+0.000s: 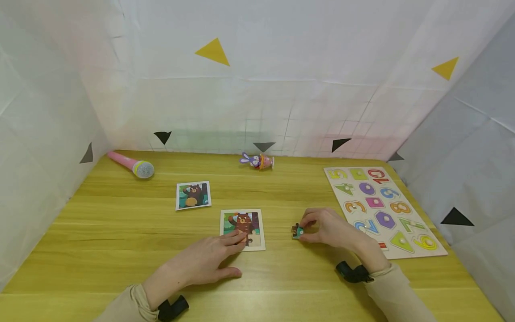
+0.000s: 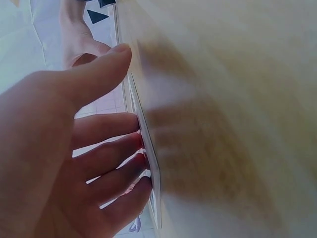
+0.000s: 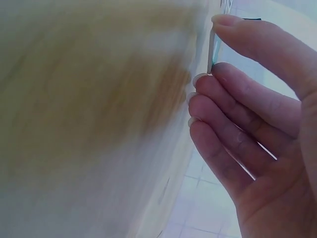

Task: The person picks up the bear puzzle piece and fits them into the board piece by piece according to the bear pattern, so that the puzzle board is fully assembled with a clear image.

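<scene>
My left hand point(image 1: 205, 260) rests its nearly straight fingertips on a small square bear puzzle point(image 1: 222, 229) in a pale wooden frame. A bare gap shows at the puzzle's lower right corner. To the right, my right hand point(image 1: 331, 228) pinches a jigsaw piece point(image 1: 297, 231), teal and brown, between thumb and index finger. In the right wrist view the piece point(image 3: 211, 52) is seen edge-on, with the other fingers curled below it. A printed bear picture card point(image 1: 193, 196) lies behind and left of the puzzle.
A wooden number and shape board point(image 1: 376, 213) lies at the right, partly behind my right forearm. A pink toy microphone point(image 1: 132, 164) is at the back left. A rabbit figure in a cup point(image 1: 258, 161) lies at the back middle. White sheets point(image 1: 257, 103) wall in the table point(image 1: 120, 237).
</scene>
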Available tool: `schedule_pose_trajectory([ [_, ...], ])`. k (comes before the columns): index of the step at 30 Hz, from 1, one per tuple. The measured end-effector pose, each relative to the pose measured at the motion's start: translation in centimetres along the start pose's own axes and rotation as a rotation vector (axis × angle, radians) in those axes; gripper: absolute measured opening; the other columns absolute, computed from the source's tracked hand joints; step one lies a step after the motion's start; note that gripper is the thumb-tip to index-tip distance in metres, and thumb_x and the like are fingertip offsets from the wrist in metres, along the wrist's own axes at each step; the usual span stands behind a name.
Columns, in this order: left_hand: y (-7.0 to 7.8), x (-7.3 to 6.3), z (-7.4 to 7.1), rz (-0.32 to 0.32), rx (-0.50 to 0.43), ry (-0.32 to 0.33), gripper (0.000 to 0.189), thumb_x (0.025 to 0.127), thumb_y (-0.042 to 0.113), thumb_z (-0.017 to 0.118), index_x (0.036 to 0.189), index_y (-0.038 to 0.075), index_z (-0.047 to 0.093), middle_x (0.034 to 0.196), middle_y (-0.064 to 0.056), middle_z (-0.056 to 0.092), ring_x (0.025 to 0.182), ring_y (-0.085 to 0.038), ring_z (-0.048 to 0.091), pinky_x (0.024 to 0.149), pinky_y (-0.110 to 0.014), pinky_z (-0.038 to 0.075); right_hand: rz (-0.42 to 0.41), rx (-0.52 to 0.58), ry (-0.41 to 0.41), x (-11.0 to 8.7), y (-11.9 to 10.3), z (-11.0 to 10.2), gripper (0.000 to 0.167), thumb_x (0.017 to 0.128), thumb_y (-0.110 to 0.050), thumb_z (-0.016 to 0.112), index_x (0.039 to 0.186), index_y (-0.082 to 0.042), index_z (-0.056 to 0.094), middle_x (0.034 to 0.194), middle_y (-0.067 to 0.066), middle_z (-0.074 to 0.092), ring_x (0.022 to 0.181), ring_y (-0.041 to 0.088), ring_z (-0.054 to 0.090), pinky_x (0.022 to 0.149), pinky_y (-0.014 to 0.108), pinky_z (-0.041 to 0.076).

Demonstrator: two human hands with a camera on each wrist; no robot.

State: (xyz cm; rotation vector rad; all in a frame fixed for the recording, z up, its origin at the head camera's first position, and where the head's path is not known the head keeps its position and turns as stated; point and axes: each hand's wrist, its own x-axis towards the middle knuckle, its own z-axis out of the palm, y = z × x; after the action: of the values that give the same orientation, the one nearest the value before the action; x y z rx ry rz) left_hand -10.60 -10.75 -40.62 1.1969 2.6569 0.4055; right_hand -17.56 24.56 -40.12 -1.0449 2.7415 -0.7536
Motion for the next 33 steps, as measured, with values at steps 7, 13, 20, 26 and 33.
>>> schedule_pose_trajectory([
  [7, 0.0, 0.0, 0.0, 0.000, 0.004, 0.002, 0.068, 0.099, 0.053, 0.055, 0.150, 0.009, 0.047, 0.160, -0.008, 0.037, 0.145, -0.027, 0.040, 0.110, -0.047, 0.044, -0.022, -0.041, 0.030, 0.0, -0.3, 0.1, 0.013, 0.082, -0.024, 0.084, 0.091, -0.017, 0.077, 0.095, -0.010, 0.069, 0.084, 0.008, 0.067, 0.077, 0.031, 0.057],
  [13, 0.0, -0.1, -0.1, -0.011, 0.001, -0.015, 0.069, 0.098, 0.053, 0.056, 0.151, 0.009, 0.046, 0.161, -0.007, 0.035, 0.145, -0.027, 0.038, 0.111, -0.046, 0.043, -0.027, -0.036, 0.023, 0.9, -2.3, 0.3, 0.014, 0.082, -0.028, 0.084, 0.092, -0.022, 0.076, 0.094, -0.015, 0.069, 0.085, 0.009, 0.068, 0.077, 0.033, 0.058],
  [20, -0.1, -0.1, -0.1, -0.009, 0.006, -0.020, 0.069, 0.098, 0.053, 0.056, 0.151, 0.010, 0.045, 0.161, -0.007, 0.034, 0.145, -0.026, 0.038, 0.111, -0.046, 0.043, -0.082, -0.051, -0.033, 3.1, -4.3, 1.3, 0.015, 0.083, -0.029, 0.082, 0.094, -0.021, 0.075, 0.095, -0.014, 0.068, 0.086, 0.007, 0.067, 0.078, 0.027, 0.058],
  [26, -0.3, -0.1, 0.0, -0.008, -0.004, -0.022, 0.068, 0.098, 0.051, 0.057, 0.151, 0.010, 0.045, 0.162, -0.007, 0.033, 0.146, -0.025, 0.037, 0.111, -0.045, 0.043, -0.117, -0.049, -0.063, 5.0, -5.5, 2.7, 0.017, 0.084, -0.030, 0.080, 0.095, -0.019, 0.074, 0.094, -0.012, 0.066, 0.087, 0.004, 0.065, 0.080, 0.024, 0.056],
  [33, -0.4, 0.0, 0.1, -0.008, 0.001, -0.025, 0.068, 0.098, 0.052, 0.058, 0.151, 0.011, 0.045, 0.162, -0.006, 0.032, 0.145, -0.026, 0.038, 0.110, -0.045, 0.044, -0.190, -0.019, -0.057, 6.0, -6.0, 3.9, 0.018, 0.084, -0.028, 0.081, 0.096, -0.015, 0.076, 0.093, -0.007, 0.066, 0.081, 0.006, 0.063, 0.073, 0.020, 0.054],
])
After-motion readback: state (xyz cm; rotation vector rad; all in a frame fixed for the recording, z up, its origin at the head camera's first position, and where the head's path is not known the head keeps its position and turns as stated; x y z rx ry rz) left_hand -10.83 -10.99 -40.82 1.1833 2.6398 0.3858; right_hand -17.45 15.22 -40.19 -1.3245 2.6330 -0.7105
